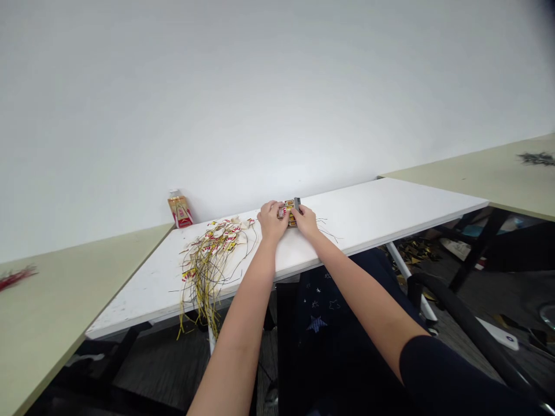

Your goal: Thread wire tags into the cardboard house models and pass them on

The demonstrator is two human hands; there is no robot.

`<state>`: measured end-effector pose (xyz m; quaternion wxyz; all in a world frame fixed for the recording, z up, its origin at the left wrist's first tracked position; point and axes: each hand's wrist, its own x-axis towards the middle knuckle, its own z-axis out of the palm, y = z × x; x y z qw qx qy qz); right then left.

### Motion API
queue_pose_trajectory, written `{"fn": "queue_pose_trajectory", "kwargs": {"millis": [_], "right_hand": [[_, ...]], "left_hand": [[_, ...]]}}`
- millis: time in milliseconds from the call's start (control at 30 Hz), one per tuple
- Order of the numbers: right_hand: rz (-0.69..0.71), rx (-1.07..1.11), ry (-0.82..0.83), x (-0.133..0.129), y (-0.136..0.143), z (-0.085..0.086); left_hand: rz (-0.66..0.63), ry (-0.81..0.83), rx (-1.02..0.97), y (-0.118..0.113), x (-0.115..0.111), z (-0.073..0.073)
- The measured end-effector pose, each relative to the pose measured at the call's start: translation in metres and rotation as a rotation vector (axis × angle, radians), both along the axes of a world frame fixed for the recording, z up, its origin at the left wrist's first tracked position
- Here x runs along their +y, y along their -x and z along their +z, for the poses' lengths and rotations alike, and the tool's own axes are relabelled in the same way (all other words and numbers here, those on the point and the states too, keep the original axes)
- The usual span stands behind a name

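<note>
Both hands meet over the middle of the white table. Between them is a small patterned block with yellow, red and dark squares and a grey side piece; its exact kind cannot be made out. My left hand grips the block's left side, fingers curled over the top, beside a small red-and-white striped piece. From the right, my right hand holds the block with thumb and fingers closed on it. Part of the block is hidden by the fingers. A few thin dark strands stick out past my right hand.
Left of my hands lies a tangled heap of yellow and black strings with red-and-white striped tags, hanging over the front edge. A gold-and-red carton stands against the wall. Beige tables adjoin both ends. A black chair armrest is at right.
</note>
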<state>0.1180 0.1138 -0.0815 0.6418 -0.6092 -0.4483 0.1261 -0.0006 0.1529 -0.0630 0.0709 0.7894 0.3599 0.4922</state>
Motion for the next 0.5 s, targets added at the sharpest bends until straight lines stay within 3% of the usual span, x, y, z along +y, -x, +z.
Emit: {"fn": "queue_pose_trajectory", "kwargs": {"millis": [167,500], "right_hand": [[-0.051,0.023,0.028,-0.0010,-0.0006,0.0015],[-0.042,0.156,0.020,-0.0025,0.0001,0.0030]], "left_hand": [[-0.046,-0.038,0.117,-0.0014,-0.0045,-0.0017],[0.077,-0.115,0.302,-0.0003,-0.0087,0.0005]]}}
